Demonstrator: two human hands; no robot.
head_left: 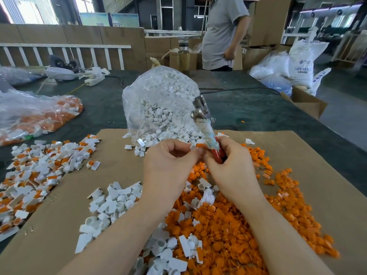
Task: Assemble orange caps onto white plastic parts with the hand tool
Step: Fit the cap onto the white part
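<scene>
My left hand point(170, 165) pinches a small white plastic part point(193, 147) with an orange cap point(200, 145) at its fingertips. My right hand point(230, 163) grips the hand tool point(206, 126) by its red handle, the taped shaft and metal head pointing up and away. Both hands meet above the cardboard sheet point(309, 155). Loose orange caps point(228, 225) are heaped under my arms. Loose white parts point(117, 203) lie to the left of them. Finished white-and-orange pieces point(39, 171) are piled at the far left.
A clear bag of white parts point(158, 104) stands just behind my hands. A bag of orange pieces point(39, 116) lies at the left. A person point(224, 32) stands beyond the table. Cardboard boxes point(305, 104) and white sacks point(301, 60) are at the right.
</scene>
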